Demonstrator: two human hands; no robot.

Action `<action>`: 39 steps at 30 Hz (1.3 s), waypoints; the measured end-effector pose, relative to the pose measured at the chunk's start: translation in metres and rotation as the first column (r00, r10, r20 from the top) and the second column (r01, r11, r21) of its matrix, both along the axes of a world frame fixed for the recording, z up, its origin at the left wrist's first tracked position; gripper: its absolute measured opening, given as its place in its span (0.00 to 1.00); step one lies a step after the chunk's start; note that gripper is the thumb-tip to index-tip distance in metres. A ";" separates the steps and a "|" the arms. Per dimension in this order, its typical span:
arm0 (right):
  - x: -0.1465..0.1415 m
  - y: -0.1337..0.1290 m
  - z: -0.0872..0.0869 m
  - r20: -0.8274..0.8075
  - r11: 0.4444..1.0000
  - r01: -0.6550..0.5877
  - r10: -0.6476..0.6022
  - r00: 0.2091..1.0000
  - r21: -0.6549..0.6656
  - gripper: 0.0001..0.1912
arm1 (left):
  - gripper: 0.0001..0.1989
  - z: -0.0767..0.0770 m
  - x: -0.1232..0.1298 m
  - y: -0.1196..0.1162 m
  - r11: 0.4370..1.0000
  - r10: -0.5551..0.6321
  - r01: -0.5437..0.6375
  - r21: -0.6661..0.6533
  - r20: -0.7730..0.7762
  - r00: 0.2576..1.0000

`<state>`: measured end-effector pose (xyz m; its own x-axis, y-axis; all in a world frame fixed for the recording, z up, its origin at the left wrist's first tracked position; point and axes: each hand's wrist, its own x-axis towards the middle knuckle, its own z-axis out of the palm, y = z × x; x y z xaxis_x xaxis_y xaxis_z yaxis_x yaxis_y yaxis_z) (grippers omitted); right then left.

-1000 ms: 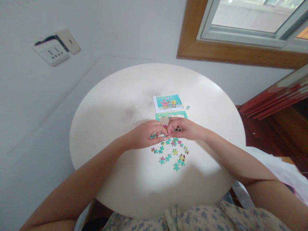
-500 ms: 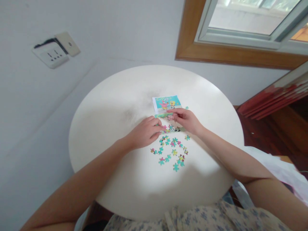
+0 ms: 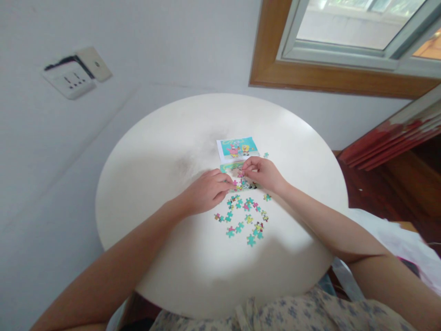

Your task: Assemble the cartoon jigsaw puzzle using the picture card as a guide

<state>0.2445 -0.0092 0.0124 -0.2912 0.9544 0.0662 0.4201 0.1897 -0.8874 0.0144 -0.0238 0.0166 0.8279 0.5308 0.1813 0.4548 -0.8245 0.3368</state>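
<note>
A partly assembled jigsaw puzzle (image 3: 245,184) lies on the round white table, showing a green strip at its top and pink, yellow and white pieces at its bottom. My right hand (image 3: 264,174) pinches a small pink puzzle piece (image 3: 240,174) over the gap in the middle. My left hand (image 3: 211,189) rests at the puzzle's left side, fingers stretched out and fingertips on its lower left pieces, covering part of that edge. Just beyond lies a picture card (image 3: 238,148) with a pink and a yellow cartoon figure on turquoise.
Several loose puzzle pieces (image 3: 248,219) are scattered on the near side of the puzzle. One more piece (image 3: 266,155) lies right of the card. The white table (image 3: 144,151) stands by a wall with a socket (image 3: 70,79) and a wood-framed window (image 3: 262,69).
My right hand has moved slightly left and down, bringing the pink piece closer to the puzzle's middle. My left hand stays at the left edge, its fingers a little straighter.
</note>
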 end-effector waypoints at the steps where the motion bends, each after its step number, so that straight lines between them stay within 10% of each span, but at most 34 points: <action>1: 0.000 -0.001 0.000 0.014 1.000 -0.005 0.005 1.000 0.005 0.05 | 0.16 0.000 0.000 0.000 1.000 0.002 -0.002 -0.003 -0.001 1.000; 39: -0.004 -0.006 -0.004 0.472 0.962 -0.089 -0.045 0.880 0.260 0.03 | 0.16 0.000 0.002 -0.003 1.000 0.010 -0.010 0.014 -0.007 1.000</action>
